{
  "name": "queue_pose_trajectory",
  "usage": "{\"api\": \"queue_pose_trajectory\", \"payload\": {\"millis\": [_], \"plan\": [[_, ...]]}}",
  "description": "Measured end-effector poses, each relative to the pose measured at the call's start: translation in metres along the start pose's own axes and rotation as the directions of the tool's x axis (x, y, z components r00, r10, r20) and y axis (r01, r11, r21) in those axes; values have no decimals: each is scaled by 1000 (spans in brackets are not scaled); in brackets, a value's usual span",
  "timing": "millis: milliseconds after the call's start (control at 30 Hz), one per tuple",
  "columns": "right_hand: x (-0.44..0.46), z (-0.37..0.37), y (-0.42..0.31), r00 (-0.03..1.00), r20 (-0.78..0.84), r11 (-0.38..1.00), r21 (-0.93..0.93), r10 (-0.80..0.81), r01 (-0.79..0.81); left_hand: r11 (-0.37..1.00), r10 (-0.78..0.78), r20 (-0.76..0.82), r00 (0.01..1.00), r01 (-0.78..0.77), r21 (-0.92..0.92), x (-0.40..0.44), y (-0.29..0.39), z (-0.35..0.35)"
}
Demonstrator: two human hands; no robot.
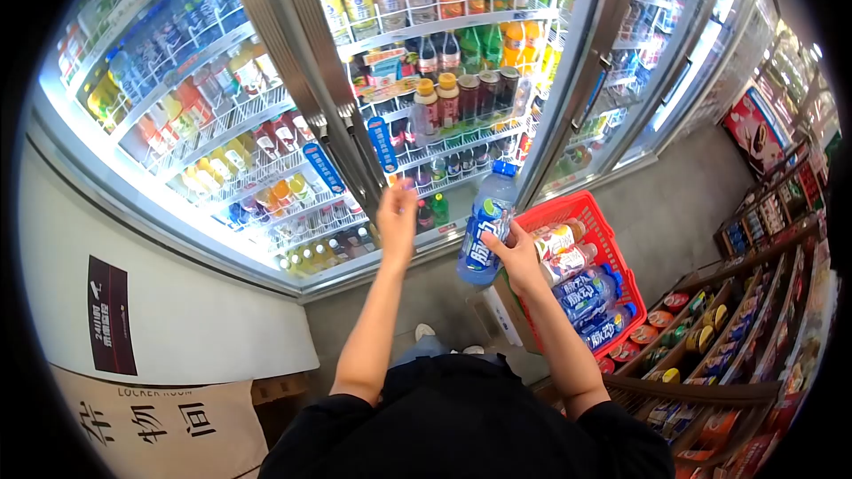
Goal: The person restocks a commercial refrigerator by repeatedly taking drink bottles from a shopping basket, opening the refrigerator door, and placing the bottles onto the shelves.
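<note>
My right hand (517, 253) is closed around a large clear bottle (486, 223) with a blue cap and a blue label. The bottle is tilted, its cap toward the fridge, in front of the basket's left side. My left hand (397, 213) is raised by the metal handles of the glass fridge doors (351, 129); its fingers are loosely bent and apart, and it holds nothing I can see. Whether it touches a handle is unclear. Beside my right forearm, a red basket (612, 235) contains several bottles, including blue-labelled ones (586, 293) like the held one and ones with colourful labels (568, 262).
Lit fridge shelves (444, 31) full of drinks stand ahead. A cardboard box (497, 310) lies under the basket. Snack shelves (710, 328) line the right side. At left are a white panel (195, 302) and a cloth sign (177, 426). Grey floor (666, 186) shows between fridges and shelves.
</note>
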State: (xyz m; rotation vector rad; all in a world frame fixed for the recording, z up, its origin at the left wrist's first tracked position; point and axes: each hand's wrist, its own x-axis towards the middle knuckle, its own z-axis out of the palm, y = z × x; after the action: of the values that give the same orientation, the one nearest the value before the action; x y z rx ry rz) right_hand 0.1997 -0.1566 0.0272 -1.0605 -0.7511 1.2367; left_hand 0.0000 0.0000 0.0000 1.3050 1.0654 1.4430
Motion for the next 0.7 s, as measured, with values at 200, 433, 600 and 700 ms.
{"api": "queue_pose_trajectory", "payload": {"millis": [200,433,600,700], "plan": [[35,59,0,997,8,995,-65,-73,74,999,0,-275,961,15,52,89,-2,-67],[90,122,-9,991,58,987,-98,-122,127,971,-71,-216,974,117,208,146,5,-96],[112,164,-10,980,116,979,-104,-162,174,971,-194,-42,980,198,134,173,12,-103],[117,180,-7,981,109,977,-127,-160,173,962,-251,90,964,259,-86,184,4,-101]]}}
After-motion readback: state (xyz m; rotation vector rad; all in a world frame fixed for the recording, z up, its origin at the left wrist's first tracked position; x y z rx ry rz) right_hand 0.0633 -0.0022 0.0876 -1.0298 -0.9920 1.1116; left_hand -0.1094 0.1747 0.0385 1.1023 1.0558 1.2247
